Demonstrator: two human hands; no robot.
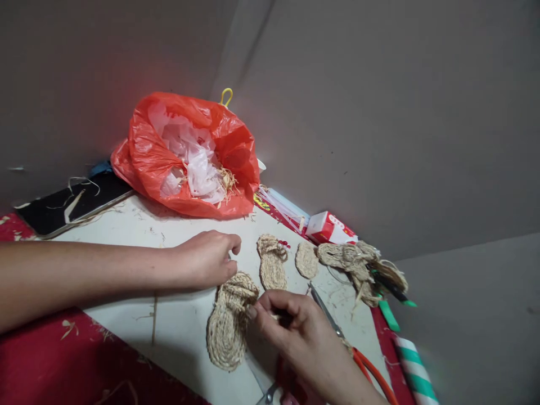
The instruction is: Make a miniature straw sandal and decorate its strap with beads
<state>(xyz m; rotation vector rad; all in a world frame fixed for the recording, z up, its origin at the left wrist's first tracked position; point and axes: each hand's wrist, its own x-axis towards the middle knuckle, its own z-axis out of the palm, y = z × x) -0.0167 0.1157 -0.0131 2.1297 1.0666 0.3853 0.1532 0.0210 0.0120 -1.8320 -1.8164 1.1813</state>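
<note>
A small woven straw sandal [228, 326] lies on the white sheet near the front. My right hand [295, 332] pinches its strap end, fingers closed on the straw. My left hand [206, 259] rests just above the sandal's toe with fingers curled; what it holds, if anything, is hidden. A second straw sandal [271, 261] lies just beyond. Scissors with orange handles [337, 332] lie under my right wrist.
A red plastic bag [185, 154] with white plastic and straw sits at the back. A dark tablet [71, 205] lies at left. A red-white box [329, 228], more woven straw pieces [354, 261], and a green-striped roll [415, 374] lie at right, against the grey wall.
</note>
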